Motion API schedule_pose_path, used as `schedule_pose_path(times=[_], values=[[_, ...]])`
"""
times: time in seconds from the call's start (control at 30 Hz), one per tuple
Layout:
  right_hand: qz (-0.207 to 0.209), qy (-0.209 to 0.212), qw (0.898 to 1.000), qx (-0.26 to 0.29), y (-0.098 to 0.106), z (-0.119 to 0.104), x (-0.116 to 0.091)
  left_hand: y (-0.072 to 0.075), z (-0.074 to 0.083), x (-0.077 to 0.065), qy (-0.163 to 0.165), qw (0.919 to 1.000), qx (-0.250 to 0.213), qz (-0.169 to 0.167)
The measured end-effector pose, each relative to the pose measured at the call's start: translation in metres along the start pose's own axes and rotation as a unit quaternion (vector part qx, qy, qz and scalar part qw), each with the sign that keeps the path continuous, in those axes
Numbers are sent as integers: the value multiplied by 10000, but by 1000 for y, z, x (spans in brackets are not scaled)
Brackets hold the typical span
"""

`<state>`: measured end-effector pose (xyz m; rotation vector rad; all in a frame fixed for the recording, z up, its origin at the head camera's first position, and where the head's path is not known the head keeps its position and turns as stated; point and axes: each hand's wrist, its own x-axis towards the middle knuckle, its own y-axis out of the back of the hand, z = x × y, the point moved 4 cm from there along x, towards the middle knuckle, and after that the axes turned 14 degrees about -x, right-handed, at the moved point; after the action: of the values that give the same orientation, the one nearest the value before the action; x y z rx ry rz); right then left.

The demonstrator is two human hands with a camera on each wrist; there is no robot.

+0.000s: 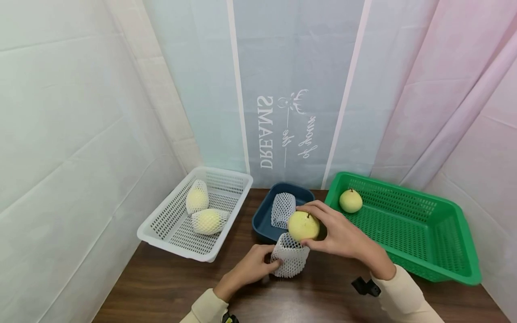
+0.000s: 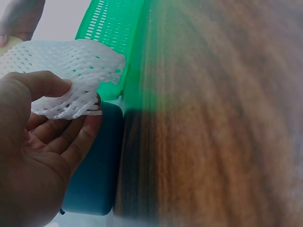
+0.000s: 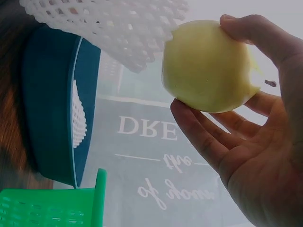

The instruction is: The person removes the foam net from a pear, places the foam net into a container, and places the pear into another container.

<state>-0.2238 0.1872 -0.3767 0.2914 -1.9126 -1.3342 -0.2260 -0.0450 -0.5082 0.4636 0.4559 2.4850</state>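
Note:
In the head view my left hand [image 1: 252, 264] pinches a white foam net sleeve [image 1: 291, 260] between thumb and fingers, in front of the blue tray. My right hand [image 1: 337, 231] grips a pale yellow pear [image 1: 304, 225] by its sides, stem up, right at the sleeve's upper opening. The right wrist view shows the pear [image 3: 208, 66] with its lower end against the sleeve's edge [image 3: 137, 28]; whether it is slightly inside cannot be told. From the left wrist, the thumb presses on the sleeve [image 2: 80, 71] and the fingers lie under it.
A blue tray [image 1: 262, 231] behind the hands holds another foam net [image 1: 283, 210]. At left, a white basket [image 1: 177, 249] contains two netted pears [image 1: 210, 221]. The green basket [image 1: 436, 269] at right has one bare pear [image 1: 350, 200]. All stand on a brown wooden table [image 1: 161, 287].

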Motion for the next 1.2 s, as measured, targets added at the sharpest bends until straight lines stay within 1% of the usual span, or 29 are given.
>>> schedule_pose_path(times=[0.27, 0.47, 0.57, 0.67, 0.8, 1.0, 1.2], values=[[58, -99, 9999, -45, 4, 8, 2, 2, 3, 1, -4, 9999, -26, 99], [46, -143, 9998, -142, 5, 12, 2, 3, 3, 3, -153, 9997, -147, 157], [30, -183, 9996, -199, 5, 16, 2, 4, 5, 4, -176, 9994, -224, 196], [25, -248, 9994, -233, 5, 19, 2, 4, 6, 5, -137, 9991, -293, 265], [-6, -343, 9991, -262, 5, 23, 1, 5, 9, 6, -173, 9985, -343, 385], [-44, -505, 9985, -223, 5, 27, 1, 6, 12, 7, -364, 9975, -258, 543], [-9, -670, 9975, -244, 8, 32, 0, 9, 15, 8, -405, 9965, -254, 680]])
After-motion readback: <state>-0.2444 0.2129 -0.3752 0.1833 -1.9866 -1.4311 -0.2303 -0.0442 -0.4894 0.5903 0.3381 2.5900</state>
